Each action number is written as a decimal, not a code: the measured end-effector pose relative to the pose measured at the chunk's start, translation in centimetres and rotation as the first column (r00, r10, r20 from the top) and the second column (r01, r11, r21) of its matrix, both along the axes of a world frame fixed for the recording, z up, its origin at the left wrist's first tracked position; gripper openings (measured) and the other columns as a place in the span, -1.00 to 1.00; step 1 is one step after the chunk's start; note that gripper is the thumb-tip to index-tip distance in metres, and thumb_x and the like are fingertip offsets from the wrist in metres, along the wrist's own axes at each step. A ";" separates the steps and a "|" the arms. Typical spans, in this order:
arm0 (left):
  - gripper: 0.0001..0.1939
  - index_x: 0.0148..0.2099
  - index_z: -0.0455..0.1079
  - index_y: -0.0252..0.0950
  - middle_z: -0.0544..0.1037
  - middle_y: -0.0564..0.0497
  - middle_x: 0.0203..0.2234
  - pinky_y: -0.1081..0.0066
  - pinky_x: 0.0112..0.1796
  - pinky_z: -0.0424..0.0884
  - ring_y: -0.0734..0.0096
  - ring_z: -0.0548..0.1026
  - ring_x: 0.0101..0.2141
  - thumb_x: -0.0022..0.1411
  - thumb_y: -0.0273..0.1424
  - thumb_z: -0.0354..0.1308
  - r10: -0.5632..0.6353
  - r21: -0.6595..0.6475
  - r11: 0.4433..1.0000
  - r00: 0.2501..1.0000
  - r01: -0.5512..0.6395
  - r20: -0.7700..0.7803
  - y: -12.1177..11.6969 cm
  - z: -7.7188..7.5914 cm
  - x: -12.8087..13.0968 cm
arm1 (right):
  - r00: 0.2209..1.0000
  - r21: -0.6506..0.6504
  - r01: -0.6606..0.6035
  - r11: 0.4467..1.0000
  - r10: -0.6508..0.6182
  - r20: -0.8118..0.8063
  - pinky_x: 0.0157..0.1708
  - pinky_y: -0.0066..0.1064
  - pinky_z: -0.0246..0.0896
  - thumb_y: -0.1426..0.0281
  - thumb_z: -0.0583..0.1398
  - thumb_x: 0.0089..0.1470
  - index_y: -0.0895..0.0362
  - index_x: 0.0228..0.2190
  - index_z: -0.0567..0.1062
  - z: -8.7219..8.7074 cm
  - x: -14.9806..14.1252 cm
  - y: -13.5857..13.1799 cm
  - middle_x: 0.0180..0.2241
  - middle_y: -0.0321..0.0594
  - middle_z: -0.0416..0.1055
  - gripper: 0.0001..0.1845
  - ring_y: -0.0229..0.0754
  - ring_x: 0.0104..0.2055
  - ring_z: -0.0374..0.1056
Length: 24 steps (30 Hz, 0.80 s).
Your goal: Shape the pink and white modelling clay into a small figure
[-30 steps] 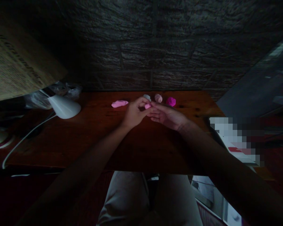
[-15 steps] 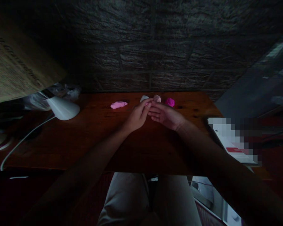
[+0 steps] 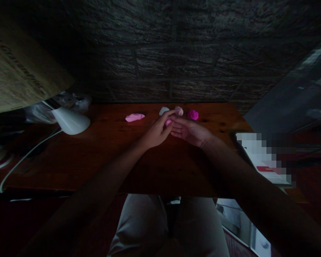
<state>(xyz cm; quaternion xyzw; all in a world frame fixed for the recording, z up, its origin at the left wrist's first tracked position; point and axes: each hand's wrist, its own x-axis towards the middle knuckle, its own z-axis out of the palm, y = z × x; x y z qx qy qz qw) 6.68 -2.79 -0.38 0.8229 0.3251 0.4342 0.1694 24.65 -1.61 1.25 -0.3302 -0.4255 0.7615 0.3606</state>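
Note:
A small lump of pink modelling clay sits between my two hands at the fingertips. My left hand curls around it from the left, thumb near and fingers on the far side. From the right, my right hand meets it with its fingertips, palm partly turned up and fingers bent. Just beyond the hands lie a white clay lump, a pale pink ball and a bright magenta ball. A longer light pink clay piece rests to the left.
The wooden table runs up to a dark stone-patterned wall. On the left are a lamp with a white base, a printed shade and a white cord. A white object, partly pixelated, lies at the right edge.
The fingers of my left hand have shifted around the small pink lump, hiding it half a second ago and showing it again now. The other clay pieces stay where they were.

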 end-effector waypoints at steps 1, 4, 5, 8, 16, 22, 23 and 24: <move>-0.56 0.33 0.24 -0.31 0.51 -0.23 0.18 0.28 0.11 0.46 0.22 0.53 0.13 0.45 -0.45 0.03 0.000 0.006 1.000 1.000 0.000 -0.013 -0.1 0.1 0.0 | 1.000 -0.003 0.003 1.000 -0.003 -0.001 0.06 -0.27 0.33 0.22 0.47 -0.03 -0.01 -0.29 0.61 0.0 0.0 0.0 -0.23 -0.30 0.63 -0.75 -0.18 -0.08 0.49; -0.58 0.28 0.31 -0.28 0.57 -0.20 0.12 0.28 0.06 0.49 0.23 0.58 0.07 0.40 -0.45 0.11 0.015 0.017 1.000 0.999 -0.014 -0.035 -0.2 0.2 0.1 | 0.999 0.004 0.034 0.999 -0.034 0.005 0.02 -0.30 0.34 0.30 0.49 -0.08 0.02 -0.34 0.61 -0.1 0.0 0.0 -0.28 -0.32 0.61 -0.76 -0.20 -0.14 0.47; -0.60 0.24 0.35 -0.28 0.59 -0.18 0.09 0.27 0.05 0.50 0.23 0.59 0.04 0.39 -0.44 0.15 0.029 0.024 0.999 0.999 -0.028 -0.030 -0.2 0.2 0.2 | 0.999 0.011 0.047 0.999 -0.047 0.007 0.01 -0.31 0.34 0.32 0.49 -0.08 0.02 -0.35 0.61 -0.1 0.0 0.0 -0.29 -0.32 0.61 -0.77 -0.20 -0.15 0.46; -0.71 0.09 0.47 -0.28 0.66 -0.11 -0.06 0.28 0.00 0.52 0.26 0.63 -0.06 0.32 -0.42 0.26 0.094 0.037 0.995 0.995 -0.095 0.025 -0.1 0.2 0.2 | 0.997 0.023 0.075 0.997 -0.076 0.012 0.02 -0.29 0.32 0.34 0.48 -0.07 0.02 -0.34 0.62 0.1 0.1 0.0 -0.28 -0.31 0.60 -0.79 -0.20 -0.15 0.44; -0.77 0.03 0.53 -0.26 0.70 -0.06 -0.09 0.34 -0.07 0.56 0.33 0.66 -0.12 0.33 -0.42 0.26 0.127 0.036 0.991 0.991 -0.129 0.053 -0.2 0.4 0.2 | 0.998 0.034 0.062 0.998 -0.061 -0.019 0.08 -0.26 0.32 0.30 0.54 -0.17 0.00 -0.34 0.62 0.1 0.2 -0.1 -0.23 -0.32 0.61 -0.68 -0.18 -0.10 0.44; -0.69 0.14 0.50 -0.25 0.69 -0.10 -0.08 0.33 -0.08 0.56 0.31 0.65 -0.13 0.39 -0.37 0.18 0.140 0.041 0.989 0.988 -0.143 0.065 -0.3 0.5 0.3 | 0.999 -0.019 0.036 0.999 -0.037 -0.038 0.11 -0.24 0.38 0.18 0.52 -0.09 0.00 -0.31 0.62 0.2 0.0 -0.1 -0.22 -0.28 0.64 -0.69 -0.16 -0.09 0.50; -0.71 0.12 0.51 -0.25 0.69 -0.10 -0.10 0.32 -0.08 0.56 0.31 0.65 -0.14 0.40 -0.36 0.17 0.137 0.037 0.989 0.988 -0.140 0.065 -0.4 0.6 0.3 | 0.999 -0.024 0.026 0.999 -0.026 -0.036 0.11 -0.24 0.38 0.18 0.50 -0.06 0.00 -0.32 0.62 0.3 -0.1 -0.1 -0.23 -0.27 0.64 -0.71 -0.15 -0.09 0.51; -0.72 0.10 0.53 -0.25 0.69 -0.10 -0.11 0.31 -0.07 0.55 0.30 0.65 -0.14 0.41 -0.34 0.15 0.137 0.029 0.990 0.988 -0.139 0.071 -0.4 0.7 0.4 | 0.999 -0.026 0.017 1.000 -0.018 -0.035 0.11 -0.23 0.39 0.18 0.49 -0.03 -0.01 -0.33 0.61 0.4 -0.1 -0.1 -0.25 -0.27 0.64 -0.73 -0.14 -0.08 0.51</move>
